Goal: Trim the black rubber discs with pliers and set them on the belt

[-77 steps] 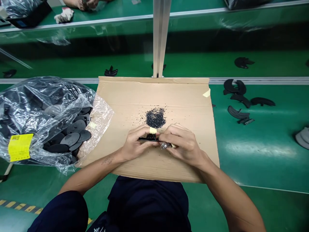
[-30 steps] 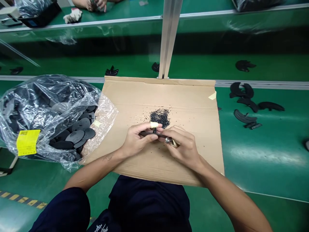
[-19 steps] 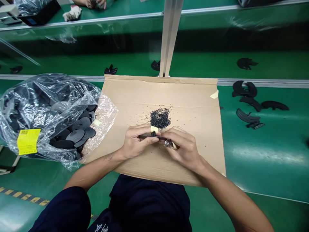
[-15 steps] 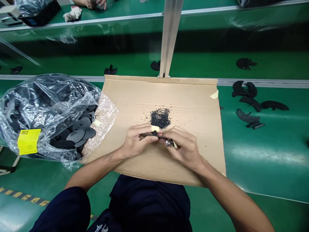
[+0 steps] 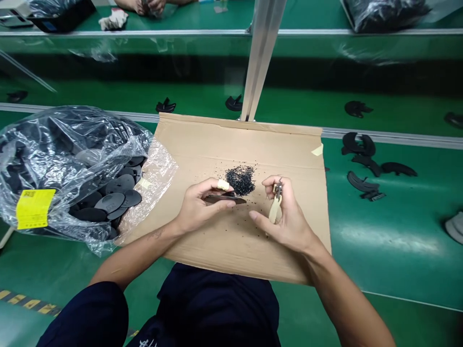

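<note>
My left hand [image 5: 197,205] pinches a black plastic disc [image 5: 226,199] between thumb and fingers, almost edge-on to me. Yellowish tape wraps one of its fingertips. In my right hand [image 5: 292,219] lie small nippers [image 5: 277,202] with cream-yellow handles, their metal jaws pointing away from me. The thumb stands off the handles while the fingers keep the tool. A gap separates the nippers from the disc. Just beyond both hands is a pile of tiny black plastic bits [image 5: 240,180], scattered on a cardboard sheet [image 5: 202,140].
At left a clear plastic bag [image 5: 72,140] with a yellow label spills black discs [image 5: 115,202] onto the cardboard. Curved black parts [image 5: 361,183] lie on the green table at right. A metal post [image 5: 262,62] rises behind the cardboard. Across the bench another person's hands [image 5: 148,6] show.
My right hand has drawn the nippers away from the disc to the right and loosened its thumb. The disc stays in my left hand, turned slightly. The camera view has shifted a little.
</note>
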Available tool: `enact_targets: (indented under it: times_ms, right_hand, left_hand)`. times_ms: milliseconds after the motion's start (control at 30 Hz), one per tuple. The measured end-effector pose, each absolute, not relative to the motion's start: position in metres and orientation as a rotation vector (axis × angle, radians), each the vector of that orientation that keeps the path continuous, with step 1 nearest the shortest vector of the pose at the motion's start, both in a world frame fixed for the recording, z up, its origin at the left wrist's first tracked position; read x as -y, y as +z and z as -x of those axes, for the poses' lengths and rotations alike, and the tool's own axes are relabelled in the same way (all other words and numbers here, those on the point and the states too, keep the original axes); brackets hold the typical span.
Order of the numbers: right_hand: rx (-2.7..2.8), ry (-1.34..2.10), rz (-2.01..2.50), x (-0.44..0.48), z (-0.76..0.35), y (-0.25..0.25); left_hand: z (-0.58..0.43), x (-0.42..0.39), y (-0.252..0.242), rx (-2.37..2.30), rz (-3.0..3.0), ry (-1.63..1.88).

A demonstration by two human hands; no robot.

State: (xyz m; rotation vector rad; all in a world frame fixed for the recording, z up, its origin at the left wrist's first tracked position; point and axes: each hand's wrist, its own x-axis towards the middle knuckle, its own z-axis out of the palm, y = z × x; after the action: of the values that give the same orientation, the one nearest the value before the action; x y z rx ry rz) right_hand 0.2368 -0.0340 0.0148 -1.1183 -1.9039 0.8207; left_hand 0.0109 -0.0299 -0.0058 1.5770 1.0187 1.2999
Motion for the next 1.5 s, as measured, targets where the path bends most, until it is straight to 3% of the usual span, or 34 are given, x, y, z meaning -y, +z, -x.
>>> enact_targets:
  times_ms: [267,1000,1167,1400,1500]
  right_hand:
    - [2.281,0.313,1.066,0.024,-0.245,0.01]
    - [2.325,0.006,1.023,0.032,-0.235,0.0]
    - [2.293,0.136,1.072,0.03,-0.236,-0.006]
    - [2.369,0.023,1.208,0.022,-0.239,-0.007]
    - [2.318,0.173,1.251,0.02,-0.242,-0.005]
  left_hand:
    - [-0.009,0.027,0.001,-0.894,-1.955,1.339]
    - [-0.008,0.029,-0.007,-0.751,-2.041,1.297]
    - [-0.011,0.029,-0.007,-0.782,-2.03,1.281]
    - [-0.012,0.022,-0.012,-0.876,-2.271,1.227]
    - [-0.009,0.019,-0.014,-0.973,-2.241,1.275]
